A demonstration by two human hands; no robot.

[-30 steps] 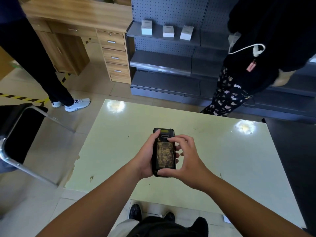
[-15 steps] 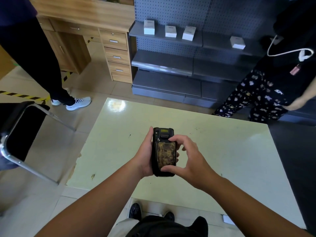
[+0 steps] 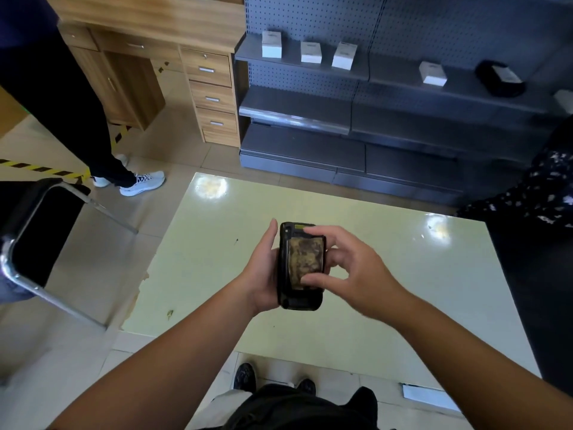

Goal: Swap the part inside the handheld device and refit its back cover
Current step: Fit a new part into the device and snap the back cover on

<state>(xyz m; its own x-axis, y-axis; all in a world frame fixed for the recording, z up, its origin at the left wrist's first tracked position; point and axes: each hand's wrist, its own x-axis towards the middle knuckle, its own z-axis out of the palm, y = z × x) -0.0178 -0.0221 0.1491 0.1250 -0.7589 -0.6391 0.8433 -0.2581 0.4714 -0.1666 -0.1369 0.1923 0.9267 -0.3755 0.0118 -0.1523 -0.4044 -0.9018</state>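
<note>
The device (image 3: 300, 265) sat upright in the left hand (image 3: 263, 274), back facing up, cradled in the palm with the thumb along its left edge and the fingers wrapped behind to the right side. That grip was closed around the black casing. The right hand (image 3: 350, 271) reached in from the right; its grip was narrow, forefinger laid over the top of the mottled brown panel (image 3: 305, 262) and thumb pressed at the panel's lower right corner, so the panel lay pinched between the two. Whether that panel was seated or lifting could not be told.

Both hands held the device above the worktop (image 3: 403, 274), over its middle. The pale green surface lay bare on every side of the grip, its near edge below the wrists and its far edge well beyond the fingertips. Left of the grip the worktop's edge was chipped, and past it stood a chair (image 3: 37, 243). Beyond the far edge ran grey shelves (image 3: 341, 119) with white boxes (image 3: 310, 52).
</note>
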